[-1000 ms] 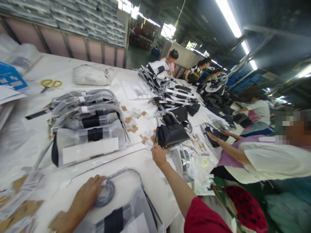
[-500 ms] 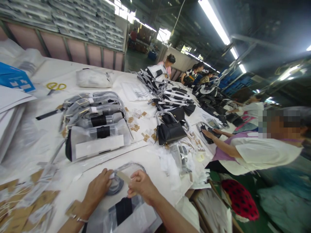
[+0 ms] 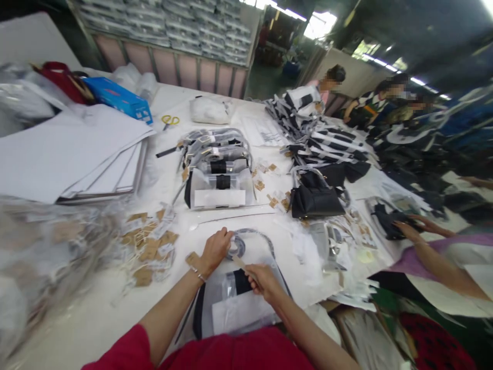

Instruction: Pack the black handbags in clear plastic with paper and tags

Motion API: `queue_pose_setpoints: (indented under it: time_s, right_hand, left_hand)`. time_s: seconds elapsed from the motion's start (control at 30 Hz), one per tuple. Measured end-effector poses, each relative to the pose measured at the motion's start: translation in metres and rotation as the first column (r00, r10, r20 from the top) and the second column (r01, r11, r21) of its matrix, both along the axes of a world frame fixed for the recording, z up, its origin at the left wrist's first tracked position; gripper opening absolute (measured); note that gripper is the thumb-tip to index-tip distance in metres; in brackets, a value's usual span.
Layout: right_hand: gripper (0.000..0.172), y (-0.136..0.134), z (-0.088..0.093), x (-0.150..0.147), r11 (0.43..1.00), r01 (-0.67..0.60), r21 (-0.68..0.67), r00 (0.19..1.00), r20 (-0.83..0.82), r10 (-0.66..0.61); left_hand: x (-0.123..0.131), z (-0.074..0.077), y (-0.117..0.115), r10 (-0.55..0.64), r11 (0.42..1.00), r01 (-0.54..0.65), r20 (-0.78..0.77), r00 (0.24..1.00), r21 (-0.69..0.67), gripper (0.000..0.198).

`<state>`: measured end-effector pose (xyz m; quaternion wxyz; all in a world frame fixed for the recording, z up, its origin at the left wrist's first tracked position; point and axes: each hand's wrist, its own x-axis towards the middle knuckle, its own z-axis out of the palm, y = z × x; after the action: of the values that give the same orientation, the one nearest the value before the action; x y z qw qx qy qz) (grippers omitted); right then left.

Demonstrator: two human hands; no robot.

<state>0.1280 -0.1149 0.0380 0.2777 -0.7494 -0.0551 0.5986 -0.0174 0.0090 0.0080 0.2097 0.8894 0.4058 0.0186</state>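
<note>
A handbag wrapped in clear plastic [image 3: 227, 293], with a black middle band and a white panel, lies in front of me. Its grey wrapped handle [image 3: 265, 239] loops up on the table, with a coiled strap [image 3: 238, 247] beside it. My left hand [image 3: 217, 249] is closed at the left edge of that coil, its fingertips pinching it. Over the bag's top, my right hand [image 3: 264, 280] pinches a narrow tan strip [image 3: 238, 262] that points toward the coil. A brown tag [image 3: 192, 261] shows by my left wrist.
Wrapped handbags [image 3: 219, 198] stand in a row ahead. Brown tags [image 3: 154, 249] are heaped at left, near white sheets [image 3: 69, 154]. Yellow scissors [image 3: 170, 120] lie farther back. Black handbags [image 3: 318, 198] are at right, where a co-worker's hands [image 3: 410, 228] touch another bag.
The view has swung left and down, showing more of the left table and my red sleeves. My hands keep their holds beside the coil.
</note>
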Motion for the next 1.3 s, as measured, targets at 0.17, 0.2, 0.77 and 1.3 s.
queue_pose_setpoints:
  time_s: [0.17, 0.2, 0.77, 1.3]
  right_hand:
    - [0.019, 0.011, -0.007, -0.015, 0.976, 0.206, 0.067, 0.975, -0.102, -0.199]
    - [0.018, 0.017, -0.009, -0.021, 0.964, 0.248, 0.091, 0.965, -0.115, -0.237]
    - [0.018, 0.067, -0.038, -0.042, 0.756, 0.653, 0.048, 0.675, -0.489, -0.552]
    - [0.029, 0.069, -0.037, -0.031, 0.895, 0.39, 0.214, 0.913, -0.214, -0.347]
  left_hand:
    - [0.002, 0.004, -0.005, 0.0, 1.0, 0.0, -0.015, 1.0, 0.026, 0.027]
    - [0.002, 0.004, -0.006, -0.01, 0.999, 0.011, -0.012, 1.0, 0.035, 0.026]
    - [-0.01, -0.005, -0.007, 0.144, 0.981, -0.08, 0.378, 0.915, -0.18, 0.021]
    - [0.011, -0.045, 0.031, 0.619, 0.608, -0.224, 0.278, 0.734, -0.762, 0.037]
